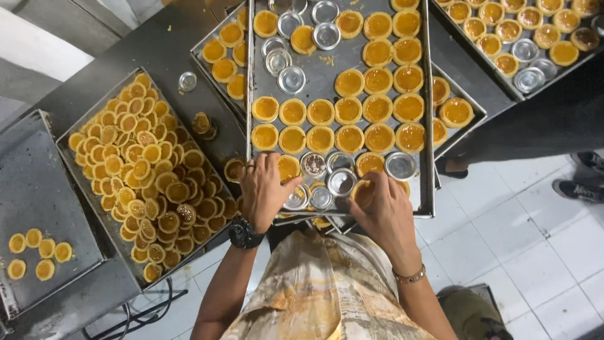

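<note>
Both your hands rest at the near edge of the middle tray (430,126). Your left hand (264,189) lies there with fingers curled over an empty tin (296,198). Your right hand (380,208) has its fingers pinching a tart (362,189) just beside it. Rows of tarts fill the tray beyond. Left of the tray, a pan (69,135) holds heaped tarts.

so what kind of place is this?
Likely a commercial bakery or pastry kitchen: metal baking trays filled with small orange-filled tarts, a tray piled with unmoulded tarts, and empty round metal moulds at the left hand and right hand.
</note>
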